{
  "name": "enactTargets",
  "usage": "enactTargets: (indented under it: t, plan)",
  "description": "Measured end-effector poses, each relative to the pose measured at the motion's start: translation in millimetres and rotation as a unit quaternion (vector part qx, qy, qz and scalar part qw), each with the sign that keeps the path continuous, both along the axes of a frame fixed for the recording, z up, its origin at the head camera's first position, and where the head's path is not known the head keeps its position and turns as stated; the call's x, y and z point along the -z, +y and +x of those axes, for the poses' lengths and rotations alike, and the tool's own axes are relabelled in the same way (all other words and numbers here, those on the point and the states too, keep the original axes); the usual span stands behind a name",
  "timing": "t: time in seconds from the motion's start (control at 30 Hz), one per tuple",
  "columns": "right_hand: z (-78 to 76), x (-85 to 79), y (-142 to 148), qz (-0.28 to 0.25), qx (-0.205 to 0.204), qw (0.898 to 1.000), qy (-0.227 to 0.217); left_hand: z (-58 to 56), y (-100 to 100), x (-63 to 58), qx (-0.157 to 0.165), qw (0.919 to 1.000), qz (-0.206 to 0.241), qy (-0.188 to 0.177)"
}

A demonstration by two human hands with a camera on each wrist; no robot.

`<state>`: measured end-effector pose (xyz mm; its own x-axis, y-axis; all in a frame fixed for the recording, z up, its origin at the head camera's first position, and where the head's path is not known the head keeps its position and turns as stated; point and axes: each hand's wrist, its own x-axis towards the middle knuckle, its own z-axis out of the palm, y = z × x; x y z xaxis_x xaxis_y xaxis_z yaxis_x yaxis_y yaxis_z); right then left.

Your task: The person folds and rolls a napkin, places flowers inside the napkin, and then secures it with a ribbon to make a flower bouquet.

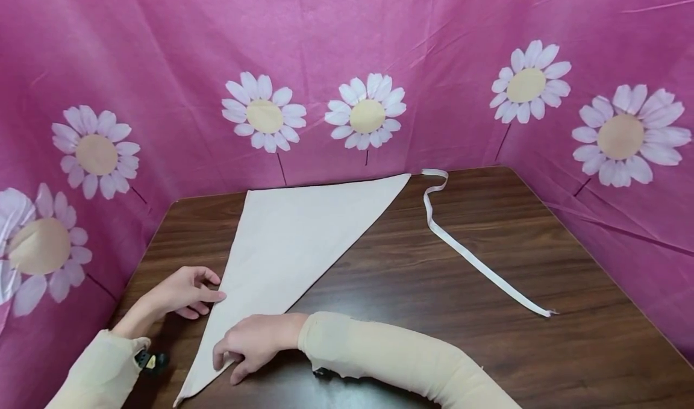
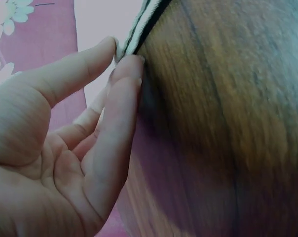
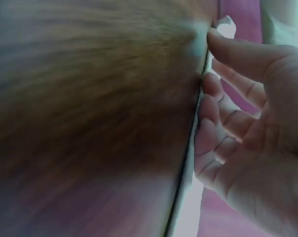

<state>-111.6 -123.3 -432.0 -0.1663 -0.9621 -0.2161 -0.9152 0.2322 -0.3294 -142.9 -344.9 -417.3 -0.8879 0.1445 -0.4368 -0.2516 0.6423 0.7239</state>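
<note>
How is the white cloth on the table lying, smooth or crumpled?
Smooth: in the head view, the white cloth lies flat with no obvious wrinkles.

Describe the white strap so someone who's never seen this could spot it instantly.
On the dark wooden table, find the large, roughly triangular white cloth. To its right lies the strap, kinked at its far end and straight toward the near one. Unlike the broad cloth, it is long and narrow like a ribbon.
</note>
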Motion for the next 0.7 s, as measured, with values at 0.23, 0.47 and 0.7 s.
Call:
enactTargets:
  t: [0.23,0.47,0.7]
  plan:
    - [-0.2,-1.8,-13,0.048,0.046,0.998,-0.017,-0.6,4,-1.9,-0.01,0.9999,-0.013,0.005]
    - [10.7,-1.9,-24,0.085,0.09,0.992,0.027,1.0,3,0.7,-0.011,0.9999,-0.006,-0.001]
    - [17.7,-3.0,-28,0.091,0.12,0.987,0.059,2.3,3,-0.5,-0.008,1.0,0.003,0.004]
